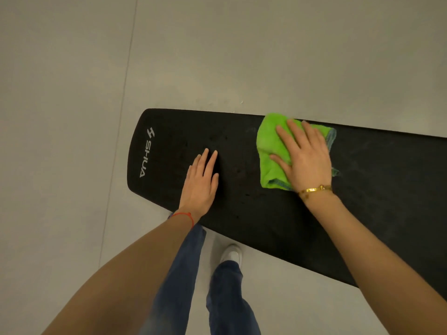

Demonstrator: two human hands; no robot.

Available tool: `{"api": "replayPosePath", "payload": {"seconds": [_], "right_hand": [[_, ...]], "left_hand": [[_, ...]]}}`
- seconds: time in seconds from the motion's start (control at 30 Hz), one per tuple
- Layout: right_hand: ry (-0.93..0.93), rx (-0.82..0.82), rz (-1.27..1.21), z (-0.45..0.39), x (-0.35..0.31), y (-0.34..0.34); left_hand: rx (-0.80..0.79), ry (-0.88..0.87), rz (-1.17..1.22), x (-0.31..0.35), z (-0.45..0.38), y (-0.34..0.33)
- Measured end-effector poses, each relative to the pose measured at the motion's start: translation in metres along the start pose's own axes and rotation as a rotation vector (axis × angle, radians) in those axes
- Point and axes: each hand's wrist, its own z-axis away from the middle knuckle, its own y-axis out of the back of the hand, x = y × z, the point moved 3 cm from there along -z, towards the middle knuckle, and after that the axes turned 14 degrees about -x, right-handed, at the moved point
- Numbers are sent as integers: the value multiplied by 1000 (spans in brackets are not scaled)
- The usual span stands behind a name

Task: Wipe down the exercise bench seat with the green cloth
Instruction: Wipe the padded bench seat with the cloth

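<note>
One black bench seat (254, 189) runs left to right over grey floor (72, 93); one green cloth (271, 143) lies crumpled near its far edge, right of centre; right hand (304, 158) flat on cloth, fingers spread, pressing, not gripping; left hand (202, 182) flat and empty on bare seat, left of cloth; two hands, one white shoe (232, 253) below.

Bench seat (254, 209) pad was matt black, fine-grained, with faint smear marks and dark specks (logo (148, 153) printed in flat white). Green cloth (271, 151) looked like plush microfibre, fuzzy nap, grey-blue stitched edging. Floor (217, 56) was smooth, matt grey. Bracelet (314, 189) was shiny gold-coloured metal; wrist string (186, 216) thin red thread. Trousers (227, 298) were blue denim.
</note>
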Motion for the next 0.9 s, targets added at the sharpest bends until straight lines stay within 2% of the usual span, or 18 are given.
{"api": "replayPosePath", "payload": {"seconds": [0.07, 0.17, 0.33, 0.47, 0.7, 0.8, 0.9], "right_hand": [[-66, -87, -7, -44, -1, 8], [-127, -345, 31, -98, -13, 20], [-48, -573, 55, -169, -84, 1], [-28, -612, -43, -190, -114, -17], [-46, -539, -117, -146, -57, 2], [-54, -592, -90, -160, -62, -1], [-3, -701, -146, -195, -94, -15]], "left_hand": [[6, 11, 5, -6, -12, 8], [26, 34, 37, -18, -35, 22], [39, 146, 111, -48, -75, 47], [32, 138, 110, -69, -93, 60], [55, 203, 218, -75, -100, 65], [86, 272, 255, -84, -113, 67], [106, 315, 267, -102, -124, 70]]}}
